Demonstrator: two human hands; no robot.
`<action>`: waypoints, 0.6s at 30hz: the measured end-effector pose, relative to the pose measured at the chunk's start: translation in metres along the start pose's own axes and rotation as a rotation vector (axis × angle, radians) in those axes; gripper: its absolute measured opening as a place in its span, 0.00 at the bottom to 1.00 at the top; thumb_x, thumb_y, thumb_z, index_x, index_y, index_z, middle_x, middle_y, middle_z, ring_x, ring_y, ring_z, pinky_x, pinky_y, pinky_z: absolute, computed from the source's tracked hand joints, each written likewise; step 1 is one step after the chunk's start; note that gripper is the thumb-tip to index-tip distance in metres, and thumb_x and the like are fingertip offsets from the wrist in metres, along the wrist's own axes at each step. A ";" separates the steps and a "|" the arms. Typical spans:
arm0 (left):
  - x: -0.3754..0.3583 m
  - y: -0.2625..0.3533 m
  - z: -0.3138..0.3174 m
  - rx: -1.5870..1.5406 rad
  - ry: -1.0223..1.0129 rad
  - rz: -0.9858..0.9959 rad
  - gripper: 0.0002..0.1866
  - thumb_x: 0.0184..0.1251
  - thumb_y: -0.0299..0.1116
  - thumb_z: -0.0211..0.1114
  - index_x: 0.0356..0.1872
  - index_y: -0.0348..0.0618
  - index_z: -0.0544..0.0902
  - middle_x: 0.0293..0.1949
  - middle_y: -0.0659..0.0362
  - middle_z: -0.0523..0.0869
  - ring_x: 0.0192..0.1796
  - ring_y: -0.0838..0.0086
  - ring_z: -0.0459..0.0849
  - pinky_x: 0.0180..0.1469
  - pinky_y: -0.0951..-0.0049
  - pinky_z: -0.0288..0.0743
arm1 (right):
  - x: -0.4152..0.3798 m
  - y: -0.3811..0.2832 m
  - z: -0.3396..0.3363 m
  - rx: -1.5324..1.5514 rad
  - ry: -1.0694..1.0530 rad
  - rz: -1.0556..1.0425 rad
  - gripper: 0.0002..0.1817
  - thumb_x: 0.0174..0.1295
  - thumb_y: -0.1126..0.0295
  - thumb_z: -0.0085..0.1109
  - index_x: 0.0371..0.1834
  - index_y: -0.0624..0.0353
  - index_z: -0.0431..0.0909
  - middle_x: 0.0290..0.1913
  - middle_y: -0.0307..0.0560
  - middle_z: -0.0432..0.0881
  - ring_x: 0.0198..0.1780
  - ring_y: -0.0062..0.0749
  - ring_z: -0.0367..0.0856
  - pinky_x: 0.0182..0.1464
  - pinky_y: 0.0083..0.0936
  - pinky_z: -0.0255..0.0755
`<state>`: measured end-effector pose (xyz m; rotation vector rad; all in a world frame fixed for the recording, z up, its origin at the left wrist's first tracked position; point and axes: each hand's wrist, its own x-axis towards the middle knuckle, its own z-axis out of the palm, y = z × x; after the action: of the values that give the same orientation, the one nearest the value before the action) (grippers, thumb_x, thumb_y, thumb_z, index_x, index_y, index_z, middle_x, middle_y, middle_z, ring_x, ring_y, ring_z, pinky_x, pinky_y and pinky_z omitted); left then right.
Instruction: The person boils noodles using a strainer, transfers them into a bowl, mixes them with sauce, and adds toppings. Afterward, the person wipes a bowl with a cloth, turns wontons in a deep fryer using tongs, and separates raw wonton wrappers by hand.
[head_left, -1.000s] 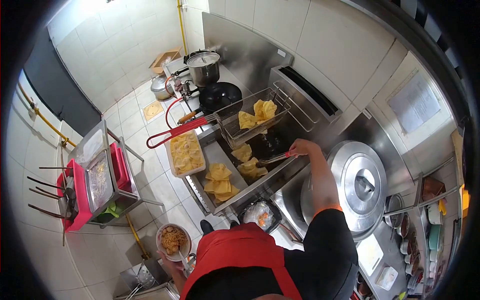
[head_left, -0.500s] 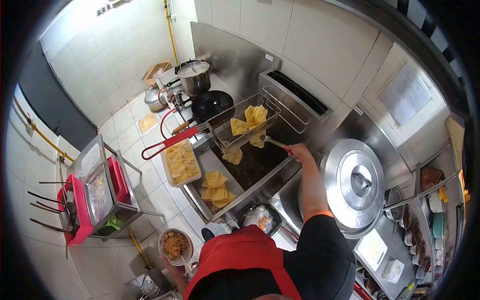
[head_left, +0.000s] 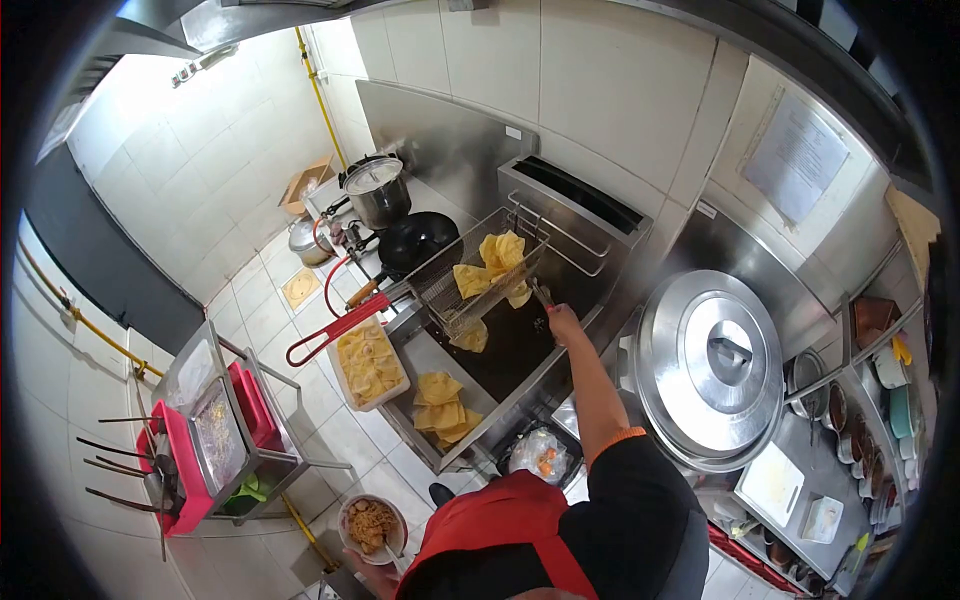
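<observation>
My right hand (head_left: 566,325) is closed around a pair of metal tongs (head_left: 542,293), whose tips reach the near side of a wire fry basket (head_left: 430,298). Fried yellow wrappers (head_left: 500,252) lie in the basket, and others (head_left: 472,337) are in the dark oil just below it. The basket sits over the fryer (head_left: 530,375), its red handle pointing left. Low in the view, my left hand (head_left: 372,568) holds a bowl (head_left: 350,530) of brown crumbly food with a utensil handle sticking out; most of its fingers are hidden under the bowl.
More fried wrappers (head_left: 440,408) rest on the fryer's left metal shelf. Beside it is a white tub (head_left: 395,395) of yellow pieces. A black wok (head_left: 418,240) and lidded pot (head_left: 378,195) stand behind. A large lidded pot (head_left: 690,400) is at right, a cart with pink bins (head_left: 190,500) at left.
The camera view has shifted slightly. My right hand and the tongs have moved a little closer to the basket's side. My left hand still holds the bowl.
</observation>
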<state>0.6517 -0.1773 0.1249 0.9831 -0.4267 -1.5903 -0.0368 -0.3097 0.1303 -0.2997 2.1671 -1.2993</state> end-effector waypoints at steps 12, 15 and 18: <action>0.004 0.007 0.001 0.025 0.000 -0.014 0.40 0.74 0.66 0.39 0.75 0.47 0.58 0.72 0.52 0.65 0.72 0.56 0.66 0.72 0.52 0.61 | 0.011 -0.002 0.084 0.856 -0.290 0.600 0.13 0.76 0.55 0.43 0.33 0.46 0.66 0.16 0.33 0.56 0.15 0.21 0.57 0.17 0.21 0.55; 0.009 0.008 0.011 0.030 -0.004 -0.014 0.39 0.74 0.65 0.39 0.75 0.47 0.58 0.72 0.52 0.65 0.72 0.56 0.66 0.72 0.52 0.61 | 0.019 -0.008 0.096 0.796 -0.294 0.538 0.15 0.75 0.53 0.46 0.35 0.50 0.66 0.16 0.35 0.55 0.14 0.24 0.56 0.16 0.23 0.53; 0.012 0.011 0.017 0.031 -0.008 -0.014 0.39 0.74 0.65 0.39 0.75 0.47 0.58 0.72 0.53 0.65 0.72 0.56 0.66 0.72 0.52 0.61 | 0.022 -0.027 0.101 0.600 -0.255 0.460 0.15 0.74 0.53 0.48 0.39 0.53 0.66 0.17 0.37 0.57 0.14 0.26 0.56 0.16 0.25 0.52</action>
<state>0.6456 -0.1954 0.1380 1.0051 -0.4517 -1.6052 0.0025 -0.4069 0.1100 0.2501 1.4330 -1.4611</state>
